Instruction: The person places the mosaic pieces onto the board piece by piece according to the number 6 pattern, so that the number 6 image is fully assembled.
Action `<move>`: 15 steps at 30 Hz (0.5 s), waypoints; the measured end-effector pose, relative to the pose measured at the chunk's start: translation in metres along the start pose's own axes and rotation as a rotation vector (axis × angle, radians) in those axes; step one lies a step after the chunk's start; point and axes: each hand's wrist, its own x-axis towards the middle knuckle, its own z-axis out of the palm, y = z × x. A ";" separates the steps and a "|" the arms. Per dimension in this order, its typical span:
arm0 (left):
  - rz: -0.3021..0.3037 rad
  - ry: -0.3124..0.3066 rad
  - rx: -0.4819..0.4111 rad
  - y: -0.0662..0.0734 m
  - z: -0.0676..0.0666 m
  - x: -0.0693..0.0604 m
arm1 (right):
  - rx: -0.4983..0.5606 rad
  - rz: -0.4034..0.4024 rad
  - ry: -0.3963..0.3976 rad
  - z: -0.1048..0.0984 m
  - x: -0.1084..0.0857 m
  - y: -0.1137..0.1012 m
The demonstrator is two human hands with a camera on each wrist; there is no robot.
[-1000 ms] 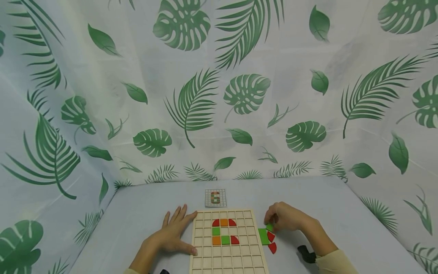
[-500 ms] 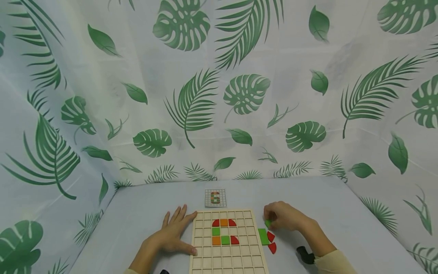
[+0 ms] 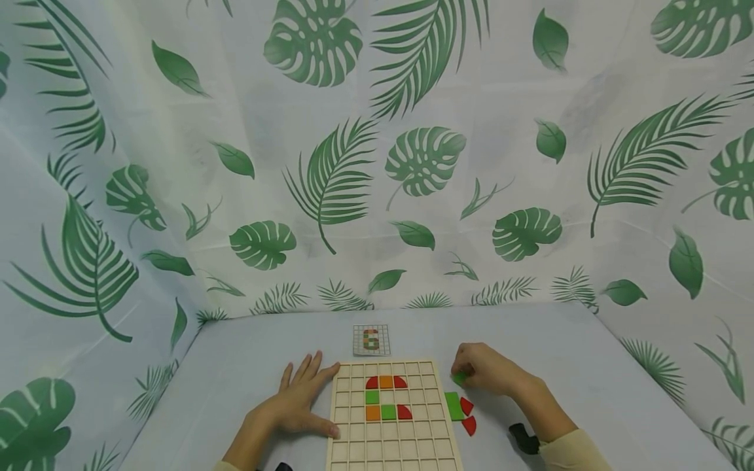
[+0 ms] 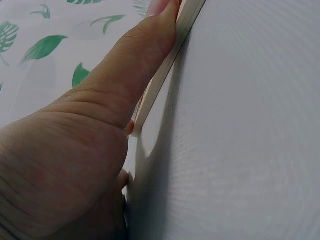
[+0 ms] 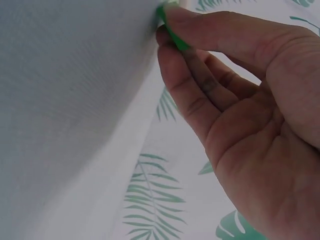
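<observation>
A wooden grid board (image 3: 353,450) lies on the table with red, orange and green pieces in its cells. My left hand (image 3: 297,403) rests spread at its left edge, thumb on the rim; in the left wrist view the thumb of that hand (image 4: 90,145) lies along the board's side (image 4: 162,75). Right of the board my right hand (image 3: 489,369) pinches a green piece (image 3: 459,377). The right wrist view shows this green piece (image 5: 172,31) between thumb and fingertips of the hand (image 5: 245,105).
Beside the board's right edge lie a green piece (image 3: 454,406) and two red pieces, one above (image 3: 466,406) and one below (image 3: 469,426). A small patterned card (image 3: 371,340) lies behind the board. Leaf-print cloth (image 3: 448,261) surrounds the table.
My right hand has lifted the green piece from beside the other loose pieces and moved slightly away from them, toward the back. The left hand and the board have stayed put.
</observation>
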 end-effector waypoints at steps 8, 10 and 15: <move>0.008 0.008 -0.003 0.001 0.000 0.000 | 0.007 -0.015 -0.013 -0.001 -0.001 -0.001; 0.006 0.009 -0.005 0.002 -0.001 0.000 | 0.000 -0.009 -0.002 -0.001 0.000 -0.001; 0.001 0.007 -0.010 0.003 -0.001 -0.001 | -0.013 -0.011 0.046 -0.001 0.001 -0.003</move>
